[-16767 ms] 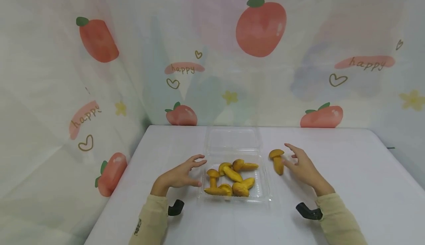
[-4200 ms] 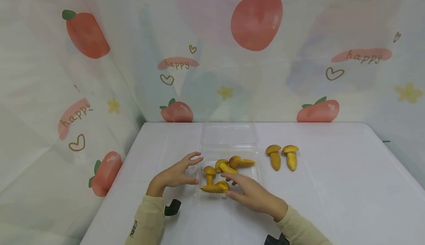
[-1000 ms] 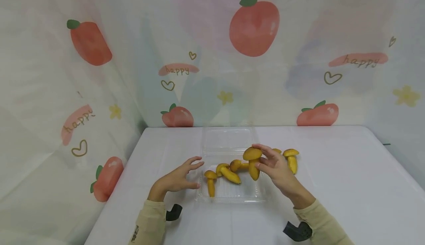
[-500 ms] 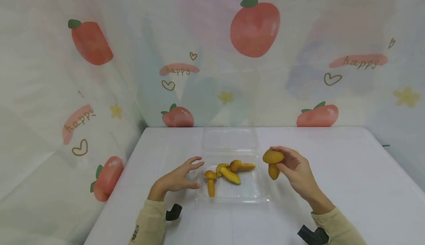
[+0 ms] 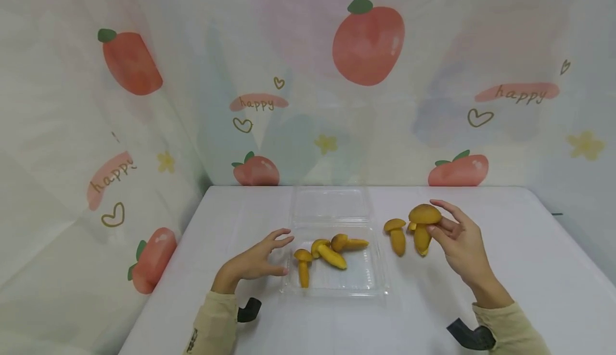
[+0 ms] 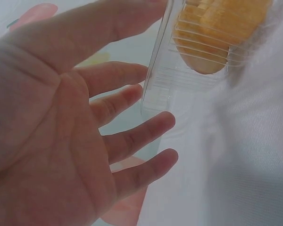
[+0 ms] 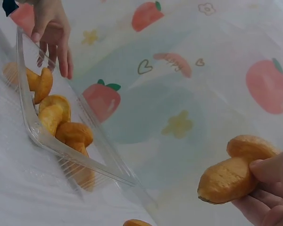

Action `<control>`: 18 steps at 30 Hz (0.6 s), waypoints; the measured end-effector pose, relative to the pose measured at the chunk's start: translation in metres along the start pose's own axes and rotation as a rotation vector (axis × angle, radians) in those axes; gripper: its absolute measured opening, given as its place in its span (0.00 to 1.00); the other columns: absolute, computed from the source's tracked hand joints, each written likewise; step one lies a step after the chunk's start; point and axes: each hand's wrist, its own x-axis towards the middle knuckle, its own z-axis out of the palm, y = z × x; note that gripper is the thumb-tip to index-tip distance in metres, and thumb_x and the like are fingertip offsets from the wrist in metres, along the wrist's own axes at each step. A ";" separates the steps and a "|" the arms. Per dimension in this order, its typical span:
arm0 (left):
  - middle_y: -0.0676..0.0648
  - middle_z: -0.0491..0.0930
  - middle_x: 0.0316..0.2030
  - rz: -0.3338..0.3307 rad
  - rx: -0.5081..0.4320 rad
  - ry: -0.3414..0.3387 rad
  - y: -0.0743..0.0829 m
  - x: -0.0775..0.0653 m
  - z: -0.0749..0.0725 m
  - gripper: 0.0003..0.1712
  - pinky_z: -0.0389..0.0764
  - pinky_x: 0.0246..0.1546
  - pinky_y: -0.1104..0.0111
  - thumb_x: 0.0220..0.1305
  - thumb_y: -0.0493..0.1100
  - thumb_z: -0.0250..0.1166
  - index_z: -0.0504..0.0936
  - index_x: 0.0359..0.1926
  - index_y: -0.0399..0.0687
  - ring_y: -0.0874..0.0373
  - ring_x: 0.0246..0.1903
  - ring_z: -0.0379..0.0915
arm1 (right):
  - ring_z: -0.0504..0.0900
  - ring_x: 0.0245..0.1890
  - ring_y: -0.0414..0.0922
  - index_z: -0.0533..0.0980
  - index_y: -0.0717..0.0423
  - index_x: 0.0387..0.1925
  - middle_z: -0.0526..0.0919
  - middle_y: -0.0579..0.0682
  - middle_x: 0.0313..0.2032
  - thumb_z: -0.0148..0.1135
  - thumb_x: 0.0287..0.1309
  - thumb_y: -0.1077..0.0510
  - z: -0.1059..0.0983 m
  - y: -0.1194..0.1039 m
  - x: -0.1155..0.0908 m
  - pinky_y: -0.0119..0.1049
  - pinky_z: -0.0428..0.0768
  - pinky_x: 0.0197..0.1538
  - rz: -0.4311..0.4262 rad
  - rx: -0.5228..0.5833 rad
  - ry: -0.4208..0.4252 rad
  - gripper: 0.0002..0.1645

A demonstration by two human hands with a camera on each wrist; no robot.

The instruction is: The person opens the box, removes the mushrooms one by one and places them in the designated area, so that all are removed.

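My right hand (image 5: pixel 459 245) pinches a yellow-brown mushroom (image 5: pixel 424 214) between thumb and fingers, cap up, right of the box. It overlaps a second mushroom (image 5: pixel 412 227) lying behind it, mostly hidden. Another mushroom (image 5: pixel 397 237) lies on the table just to the left. Three mushrooms, among them one with a bright yellow stem (image 5: pixel 332 257), lie in the clear plastic box (image 5: pixel 353 291). My left hand (image 5: pixel 252 259) stays at the box's left side, fingers spread and holding nothing; in the left wrist view the thumb and index fingertips are right at the box wall (image 6: pixel 153 61).
The box's clear lid (image 5: pixel 332 205) is folded back toward the rear wall. A white cloth covers the table (image 5: pixel 337 328). Printed fabric (image 5: pixel 298 50) with fruit and hearts hangs behind and to the left.
Over the last second my right hand has carried the mushroom rightward from over the box. Earlier, more mushrooms lay in the box and fewer outside. My left hand has stayed in place.
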 end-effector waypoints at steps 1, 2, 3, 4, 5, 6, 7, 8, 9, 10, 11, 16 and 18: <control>0.39 0.45 0.80 -0.002 -0.002 -0.001 0.001 0.000 0.000 0.45 0.55 0.72 0.35 0.66 0.42 0.69 0.58 0.78 0.41 0.34 0.78 0.46 | 0.85 0.49 0.26 0.67 0.62 0.69 0.83 0.31 0.52 0.56 0.63 0.79 -0.001 0.000 0.000 0.19 0.81 0.48 -0.003 -0.013 -0.001 0.33; 0.39 0.45 0.80 -0.002 -0.002 -0.002 0.001 -0.001 0.000 0.45 0.55 0.72 0.35 0.66 0.42 0.69 0.58 0.78 0.40 0.34 0.78 0.46 | 0.84 0.49 0.26 0.67 0.63 0.69 0.82 0.31 0.53 0.55 0.63 0.79 -0.003 0.000 0.000 0.18 0.81 0.49 -0.009 -0.029 -0.004 0.34; 0.39 0.45 0.80 -0.003 -0.004 -0.002 0.002 -0.001 -0.001 0.45 0.55 0.72 0.35 0.65 0.42 0.69 0.58 0.78 0.40 0.34 0.78 0.46 | 0.83 0.51 0.25 0.67 0.64 0.69 0.81 0.31 0.55 0.55 0.63 0.79 -0.003 0.000 0.000 0.18 0.80 0.50 -0.016 -0.050 -0.007 0.34; 0.39 0.45 0.80 -0.002 -0.004 -0.001 0.002 -0.001 -0.001 0.45 0.55 0.72 0.34 0.65 0.42 0.69 0.58 0.78 0.40 0.34 0.78 0.46 | 0.82 0.52 0.25 0.66 0.65 0.69 0.79 0.32 0.56 0.54 0.63 0.80 -0.005 -0.001 0.000 0.18 0.80 0.50 -0.026 -0.080 -0.011 0.34; 0.39 0.45 0.80 -0.002 -0.008 -0.001 0.003 -0.001 0.000 0.45 0.55 0.72 0.34 0.65 0.42 0.69 0.58 0.77 0.40 0.34 0.78 0.46 | 0.81 0.53 0.25 0.66 0.65 0.70 0.78 0.32 0.57 0.54 0.63 0.80 -0.005 -0.001 0.000 0.17 0.79 0.51 -0.036 -0.118 -0.011 0.34; 0.38 0.45 0.80 0.000 -0.008 0.000 0.003 -0.001 0.000 0.45 0.55 0.72 0.34 0.65 0.42 0.69 0.58 0.77 0.39 0.34 0.78 0.46 | 0.79 0.54 0.25 0.66 0.66 0.70 0.76 0.32 0.58 0.53 0.63 0.80 -0.006 -0.001 0.000 0.17 0.78 0.52 -0.046 -0.158 -0.008 0.34; 0.38 0.45 0.80 0.000 -0.009 0.001 0.003 -0.001 0.000 0.45 0.55 0.72 0.34 0.65 0.41 0.69 0.58 0.77 0.39 0.34 0.78 0.46 | 0.78 0.55 0.24 0.65 0.67 0.70 0.74 0.31 0.59 0.53 0.63 0.80 -0.007 -0.001 0.000 0.16 0.77 0.53 -0.056 -0.201 -0.003 0.33; 0.38 0.45 0.80 0.000 -0.007 0.001 0.003 -0.001 0.000 0.45 0.55 0.72 0.35 0.65 0.41 0.69 0.58 0.77 0.39 0.34 0.78 0.46 | 0.77 0.56 0.25 0.65 0.67 0.70 0.74 0.32 0.60 0.52 0.64 0.80 -0.007 -0.002 0.000 0.16 0.77 0.54 -0.062 -0.226 0.004 0.33; 0.39 0.45 0.80 -0.001 -0.004 0.002 0.003 -0.001 0.000 0.45 0.55 0.72 0.35 0.65 0.41 0.69 0.58 0.77 0.39 0.34 0.78 0.46 | 0.76 0.56 0.25 0.65 0.68 0.70 0.73 0.32 0.60 0.51 0.64 0.80 -0.008 -0.001 0.000 0.15 0.76 0.55 -0.066 -0.248 0.013 0.33; 0.39 0.45 0.80 -0.002 -0.001 0.002 0.003 -0.001 0.000 0.45 0.56 0.72 0.35 0.65 0.42 0.69 0.58 0.77 0.39 0.34 0.78 0.46 | 0.75 0.57 0.25 0.65 0.67 0.70 0.73 0.32 0.59 0.51 0.64 0.80 -0.009 -0.001 0.000 0.15 0.75 0.55 -0.068 -0.259 0.022 0.33; 0.39 0.45 0.80 -0.004 0.000 0.002 0.003 -0.001 0.001 0.45 0.56 0.72 0.35 0.65 0.42 0.69 0.58 0.77 0.40 0.34 0.78 0.46 | 0.76 0.57 0.25 0.66 0.67 0.70 0.73 0.32 0.59 0.51 0.64 0.80 -0.010 -0.001 0.000 0.14 0.75 0.55 -0.067 -0.256 0.033 0.33; 0.40 0.46 0.80 -0.017 -0.003 0.007 0.004 -0.001 0.001 0.45 0.56 0.72 0.35 0.65 0.42 0.70 0.59 0.77 0.41 0.35 0.78 0.47 | 0.79 0.52 0.28 0.64 0.62 0.72 0.74 0.37 0.59 0.50 0.62 0.82 -0.018 0.004 0.002 0.15 0.77 0.53 -0.064 -0.145 0.065 0.38; 0.40 0.45 0.80 -0.018 -0.009 0.008 0.004 -0.002 0.001 0.45 0.56 0.72 0.34 0.65 0.42 0.70 0.59 0.77 0.41 0.35 0.78 0.47 | 0.79 0.51 0.28 0.63 0.60 0.73 0.74 0.36 0.59 0.50 0.61 0.83 -0.022 0.007 0.002 0.14 0.77 0.52 -0.063 -0.148 0.079 0.41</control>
